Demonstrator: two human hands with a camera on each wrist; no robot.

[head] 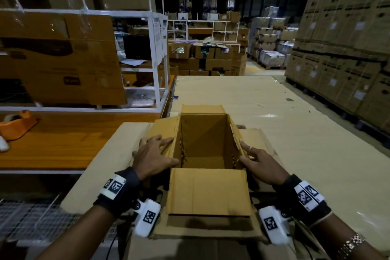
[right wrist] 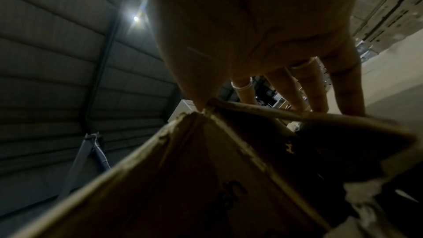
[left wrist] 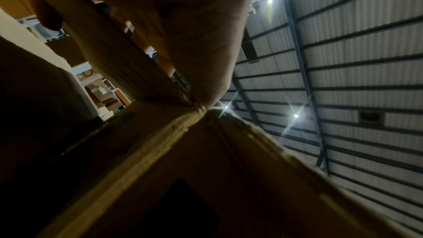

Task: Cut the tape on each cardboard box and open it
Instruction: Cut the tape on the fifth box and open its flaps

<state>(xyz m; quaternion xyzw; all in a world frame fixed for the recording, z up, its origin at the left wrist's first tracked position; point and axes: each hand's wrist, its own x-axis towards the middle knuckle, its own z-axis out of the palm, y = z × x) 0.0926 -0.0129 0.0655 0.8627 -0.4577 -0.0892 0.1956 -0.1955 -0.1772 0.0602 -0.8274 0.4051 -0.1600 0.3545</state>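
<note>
A brown cardboard box [head: 203, 139] stands open in front of me on a cardboard-covered table, its inside empty. The near flap [head: 207, 191] hangs toward me and the far flap [head: 203, 109] stands up behind. My left hand [head: 155, 155] lies flat on the left flap [head: 163, 127], fingers spread and pressing it outward. My right hand [head: 258, 158] presses the right flap [head: 258, 138] down the same way, a ring on one finger. In the wrist views each palm [left wrist: 194, 24] [right wrist: 251, 15] sits over a flap edge. No knife or tape shows.
A white metal rack [head: 157, 53] with big cartons stands at the left. An orange tape dispenser [head: 18, 123] lies on the wooden bench [head: 69, 145]. Palletised cartons [head: 346, 48] line the right side. Flat cardboard sheeting [head: 263, 99] stretches beyond the box.
</note>
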